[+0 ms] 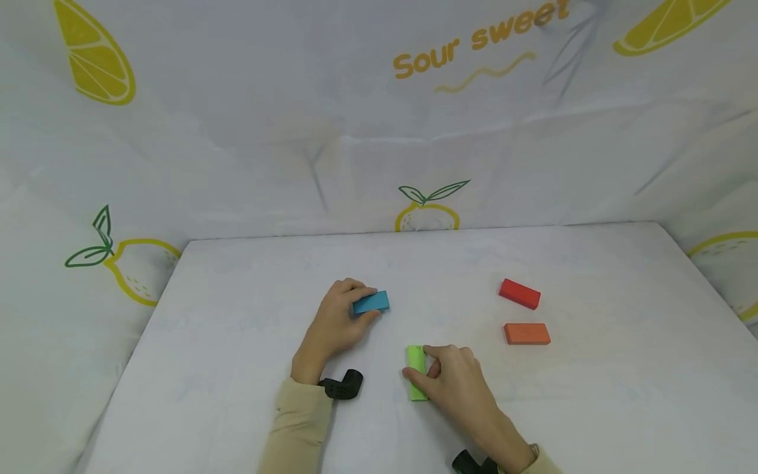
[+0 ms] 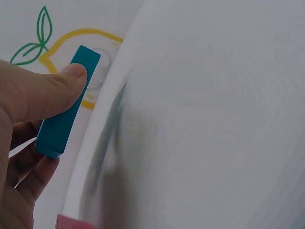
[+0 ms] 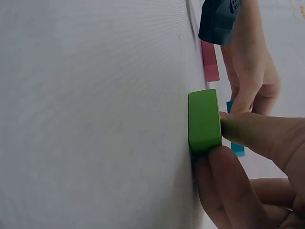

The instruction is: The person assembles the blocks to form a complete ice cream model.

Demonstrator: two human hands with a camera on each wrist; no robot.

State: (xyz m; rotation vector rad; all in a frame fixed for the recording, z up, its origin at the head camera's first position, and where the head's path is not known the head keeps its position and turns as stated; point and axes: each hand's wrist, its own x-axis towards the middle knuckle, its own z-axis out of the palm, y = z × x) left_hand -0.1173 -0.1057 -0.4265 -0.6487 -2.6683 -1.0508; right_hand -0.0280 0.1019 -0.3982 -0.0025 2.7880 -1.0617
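In the head view my left hand (image 1: 340, 319) holds a blue block (image 1: 372, 301) between thumb and fingers. The left wrist view shows the thumb pressed on the broad face of that blue block (image 2: 69, 107), fingers behind it. Whether it touches the table cannot be told. Nearer to me, my right hand (image 1: 462, 382) pinches a green block (image 1: 417, 375), its long side pointing away from me. In the right wrist view, thumb and fingers meet around the green block (image 3: 205, 121), with the left hand (image 3: 252, 71) beyond.
A red block (image 1: 520, 293) lies slanted on the white table (image 1: 592, 395), right of both hands. Just in front of it is an orange block (image 1: 527, 334). A pinkish-red block (image 3: 209, 62) shows in the right wrist view. Lemon-printed white cloth (image 1: 237, 131) hangs behind the table.
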